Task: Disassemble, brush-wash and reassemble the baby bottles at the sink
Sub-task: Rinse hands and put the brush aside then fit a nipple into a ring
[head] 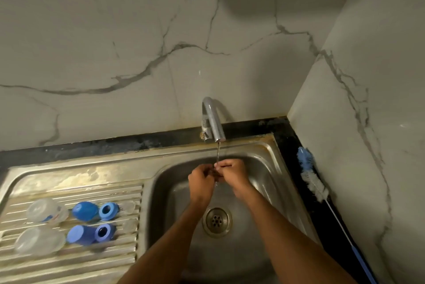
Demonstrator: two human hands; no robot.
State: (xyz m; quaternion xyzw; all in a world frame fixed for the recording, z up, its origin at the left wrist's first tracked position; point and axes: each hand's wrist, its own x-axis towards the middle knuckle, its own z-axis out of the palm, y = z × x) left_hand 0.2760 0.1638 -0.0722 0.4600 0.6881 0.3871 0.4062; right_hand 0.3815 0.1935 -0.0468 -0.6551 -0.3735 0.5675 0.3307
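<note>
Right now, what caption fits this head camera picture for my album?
Both hands, left hand and right hand, meet under the running tap.

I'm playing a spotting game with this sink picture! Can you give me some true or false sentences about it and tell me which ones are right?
1. Water runs from the curved chrome tap onto both hands, left hand and right hand. True.
2. The long blue-and-white bottle brush lies in the steel sink basin. False: it lies on the dark ledge to the right of the sink.
3. Two blue screw rings lie on the ribbed steel draining board. True.
4. The clear plastic bottles stand upright. False: they lie on their sides.
5. The round metal drain is covered by a plug. False: its holes show.
</note>
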